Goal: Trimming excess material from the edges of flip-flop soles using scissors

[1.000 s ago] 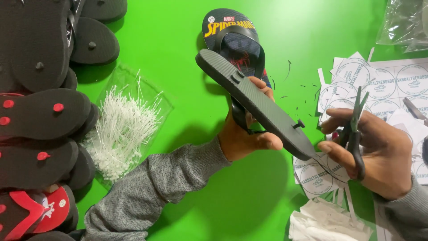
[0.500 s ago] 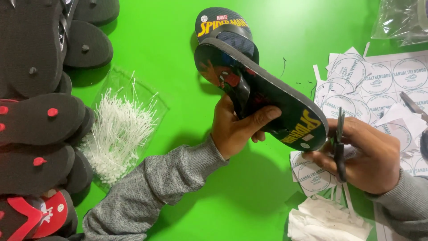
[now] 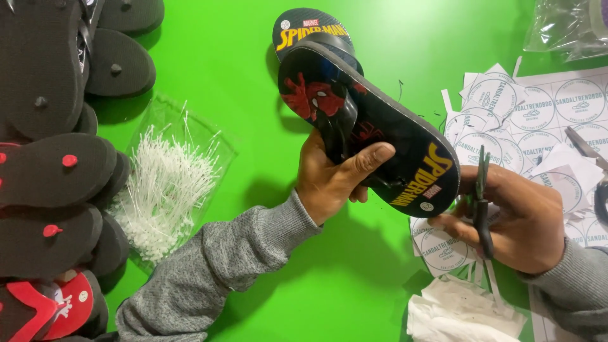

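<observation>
My left hand [image 3: 335, 177] grips a black flip-flop [image 3: 386, 139] by its strap, top side up, with a red figure print and yellow lettering. A second matching flip-flop [image 3: 304, 28] lies on the green table just behind it. My right hand [image 3: 513, 218] holds dark scissors [image 3: 482, 202] upright, right beside the heel end of the held flip-flop. Both arms wear grey knit sleeves.
A stack of black flip-flops with red plugs [image 3: 50, 171] fills the left edge. A clear bag of white plastic tag fasteners [image 3: 161, 187] lies beside them. Round paper labels [image 3: 538, 120] cover the right side, crumpled white paper [image 3: 462, 313] sits below, a clear plastic bag [image 3: 567, 25] top right.
My left hand turned the flip-flop from sole up to printed side up. My right hand with the scissors came closer to its heel end.
</observation>
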